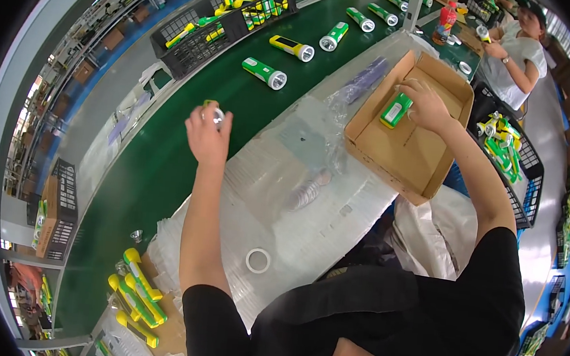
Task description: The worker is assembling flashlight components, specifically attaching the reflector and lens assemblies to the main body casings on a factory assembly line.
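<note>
Over the green conveyor belt [120,197], my left hand [208,137] curls its fingers round a flashlight [217,118]; its silvery lens end shows between thumb and fingers, and most of the body is hidden. My right hand [425,105] reaches into a shallow brown cardboard box [428,165]. Its fingers close on the end of a green flashlight [394,113] with yellow trim, which lies tilted inside the box. Ahead of my left hand, a green flashlight [260,71] and a yellow one [291,47] rest on the belt, with several more further up.
Black crates of flashlights stand beyond the belt [245,18] and at right [529,179]. Yellow-green flashlights [136,294] lie at lower left. A white tape ring [258,261] sits on the plastic-covered table [248,209]. A red bottle [445,22] and another person [519,56] are at far right.
</note>
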Demonstrator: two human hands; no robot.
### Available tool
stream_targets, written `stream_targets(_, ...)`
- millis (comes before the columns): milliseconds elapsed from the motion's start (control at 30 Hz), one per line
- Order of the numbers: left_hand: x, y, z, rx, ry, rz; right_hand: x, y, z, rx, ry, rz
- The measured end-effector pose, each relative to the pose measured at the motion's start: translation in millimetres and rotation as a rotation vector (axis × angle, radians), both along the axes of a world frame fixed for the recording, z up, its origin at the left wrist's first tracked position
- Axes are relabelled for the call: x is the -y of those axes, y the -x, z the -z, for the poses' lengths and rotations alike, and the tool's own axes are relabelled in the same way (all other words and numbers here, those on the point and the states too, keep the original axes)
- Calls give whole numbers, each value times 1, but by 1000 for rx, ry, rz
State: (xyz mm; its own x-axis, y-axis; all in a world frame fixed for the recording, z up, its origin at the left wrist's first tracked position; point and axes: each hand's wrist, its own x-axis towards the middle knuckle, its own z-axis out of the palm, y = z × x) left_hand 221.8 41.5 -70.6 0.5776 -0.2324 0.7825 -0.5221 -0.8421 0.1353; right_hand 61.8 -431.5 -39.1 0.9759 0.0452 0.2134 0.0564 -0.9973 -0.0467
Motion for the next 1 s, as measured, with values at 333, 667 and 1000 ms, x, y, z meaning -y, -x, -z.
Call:
stream_targets(333, -36, 113, -9, -610, 81, 429, -56, 61, -10, 138, -244, -245)
stream_targets(667, -102, 241, -15, -796, 252, 320, -67, 61, -8, 6, -168, 54)
stream_targets(1000, -107, 270, -9, -799, 350, 237, -32, -30, 26, -122, -247, 504)
